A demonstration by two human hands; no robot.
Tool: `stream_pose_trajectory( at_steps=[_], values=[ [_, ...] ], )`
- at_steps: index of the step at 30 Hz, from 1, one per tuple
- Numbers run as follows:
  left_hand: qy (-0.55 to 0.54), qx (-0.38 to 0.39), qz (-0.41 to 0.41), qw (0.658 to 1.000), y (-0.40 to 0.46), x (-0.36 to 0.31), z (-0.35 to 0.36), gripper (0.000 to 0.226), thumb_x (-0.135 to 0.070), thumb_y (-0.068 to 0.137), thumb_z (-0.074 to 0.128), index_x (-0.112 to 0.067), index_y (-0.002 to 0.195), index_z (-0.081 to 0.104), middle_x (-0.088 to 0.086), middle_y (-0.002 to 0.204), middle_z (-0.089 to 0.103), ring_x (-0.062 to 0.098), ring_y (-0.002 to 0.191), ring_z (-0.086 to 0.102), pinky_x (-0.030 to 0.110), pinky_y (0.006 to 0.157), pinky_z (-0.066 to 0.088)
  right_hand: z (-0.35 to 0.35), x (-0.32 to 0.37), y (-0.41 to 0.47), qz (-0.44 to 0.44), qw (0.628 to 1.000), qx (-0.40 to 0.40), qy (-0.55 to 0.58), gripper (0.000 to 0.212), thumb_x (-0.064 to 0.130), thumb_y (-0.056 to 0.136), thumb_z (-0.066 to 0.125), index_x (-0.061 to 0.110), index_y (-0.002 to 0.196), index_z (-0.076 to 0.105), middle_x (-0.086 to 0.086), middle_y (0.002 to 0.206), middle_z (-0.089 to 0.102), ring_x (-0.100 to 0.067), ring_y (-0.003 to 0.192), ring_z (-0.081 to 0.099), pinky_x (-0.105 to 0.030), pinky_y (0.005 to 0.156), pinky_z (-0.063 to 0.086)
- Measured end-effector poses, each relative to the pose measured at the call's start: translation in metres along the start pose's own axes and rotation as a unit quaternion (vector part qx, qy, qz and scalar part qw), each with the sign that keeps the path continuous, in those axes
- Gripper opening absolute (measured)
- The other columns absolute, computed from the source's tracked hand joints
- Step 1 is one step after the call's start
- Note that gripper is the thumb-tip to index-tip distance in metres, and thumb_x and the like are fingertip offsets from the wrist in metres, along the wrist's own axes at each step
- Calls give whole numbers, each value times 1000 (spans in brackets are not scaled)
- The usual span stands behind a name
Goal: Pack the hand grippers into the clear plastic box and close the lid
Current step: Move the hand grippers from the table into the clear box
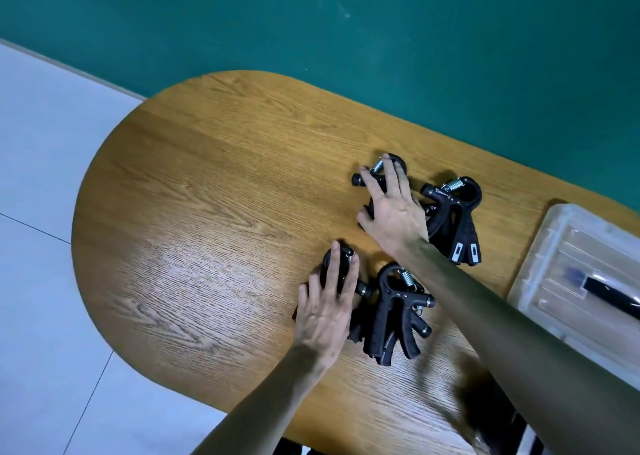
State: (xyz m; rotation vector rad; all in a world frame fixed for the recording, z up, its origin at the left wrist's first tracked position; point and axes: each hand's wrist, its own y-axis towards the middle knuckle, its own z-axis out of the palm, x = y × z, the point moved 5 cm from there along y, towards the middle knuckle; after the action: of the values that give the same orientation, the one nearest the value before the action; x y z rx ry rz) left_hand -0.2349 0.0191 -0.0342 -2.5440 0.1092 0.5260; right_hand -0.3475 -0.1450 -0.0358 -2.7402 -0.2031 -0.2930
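Several black hand grippers with steel springs lie on the wooden table (207, 212). My left hand (327, 305) lies flat over one gripper (337, 264) at the near left, fingers spread across it. Beside it rests another gripper (398, 312), untouched. My right hand (391, 208) covers a far gripper (375, 174), fingers draped over its top. To its right sits one more gripper (457, 212). The clear plastic box (540, 257) stands at the right edge with its lid on. Whether either hand truly grips is hard to tell.
A green wall runs behind the table. Pale floor tiles show to the left, beyond the table's rounded end. A dark strip shows through the box lid. Bare wood spreads across the table's left half.
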Motion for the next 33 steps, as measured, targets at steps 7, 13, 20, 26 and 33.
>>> stream_pose_trajectory(
  at_steps=[7, 13, 20, 26, 33],
  values=[
    [14, 12, -25, 1000, -6, 17, -9, 117, 7, 90, 52, -37, 144, -43, 0, 153, -50, 28, 135, 33, 45, 115, 29, 7, 4, -4, -54, 998, -5, 9, 72, 29, 100, 50, 42, 157, 8, 1, 166, -20, -24, 154, -13, -43, 97, 54],
    [7, 8, -32, 999, -8, 19, -4, 124, 15, 82, 54, -38, 148, -37, -3, 157, -45, 35, 142, 31, 57, 113, 35, 17, 9, -8, 2, 999, -35, 14, 68, 32, 105, 43, 39, 158, 3, -9, 166, -19, -39, 148, 16, -55, 108, 37],
    [14, 16, -25, 999, -9, 20, -2, 121, 16, 85, 51, -45, 149, -32, -8, 156, -45, 40, 150, 14, 63, 121, 9, 15, 10, -12, -34, 998, -54, 1, 70, 20, 98, 51, 34, 158, 19, -6, 169, -1, -28, 108, 34, -43, 91, 39],
    [8, 68, 11, 998, -15, 17, -21, 79, -14, 90, 11, -45, 146, -36, -6, 150, -53, 43, 144, 19, 60, 120, 18, 6, 22, -35, -29, 997, -56, 34, 70, 25, 96, 55, 32, 157, 23, -2, 168, 2, -28, 106, 34, -41, 92, 38],
    [138, -53, -13, 989, -31, 33, -49, 111, -1, 94, 57, -19, 150, -36, 21, 156, -41, 30, 112, 47, 46, 99, 46, -34, 27, -90, 8, 995, -40, 96, 71, 25, 95, 54, 33, 157, 21, 8, 167, -11, -28, 115, 31, -44, 90, 50]
  ],
)
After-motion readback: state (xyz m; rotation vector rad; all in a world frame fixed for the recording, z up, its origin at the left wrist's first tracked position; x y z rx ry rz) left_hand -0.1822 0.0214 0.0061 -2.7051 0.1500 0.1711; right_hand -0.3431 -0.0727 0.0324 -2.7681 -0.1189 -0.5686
